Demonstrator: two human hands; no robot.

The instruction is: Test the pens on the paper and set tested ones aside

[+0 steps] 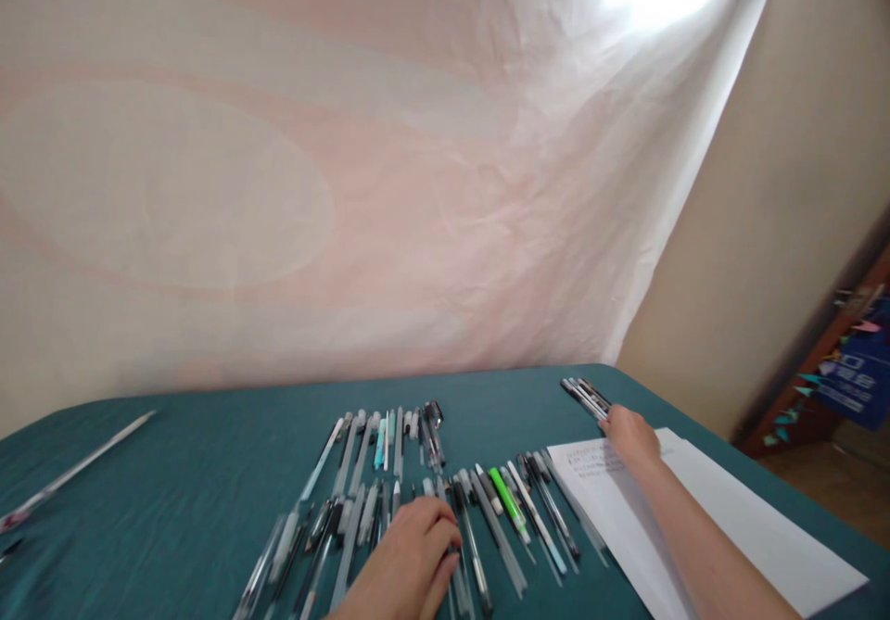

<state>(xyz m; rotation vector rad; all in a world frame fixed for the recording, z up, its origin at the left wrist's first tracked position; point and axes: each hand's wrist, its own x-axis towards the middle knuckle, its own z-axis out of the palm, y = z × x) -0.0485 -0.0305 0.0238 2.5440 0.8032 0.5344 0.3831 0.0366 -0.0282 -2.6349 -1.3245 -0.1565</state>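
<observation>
On the cloth (229,453), the left hand (417,546) covers pens (473,546), the right hand (631,436) touches others (586,399); I cannot tell either's grip.

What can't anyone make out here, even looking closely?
Head view: whether the left hand grips any of the near pens; its back hides the palm.
Head view: whether the right hand holds the far pens; its back hides the contact.
Head view: the writing on the paper; too small and blurred.
Head view: the dark thing at far left; cut off by the picture's edge.
</observation>
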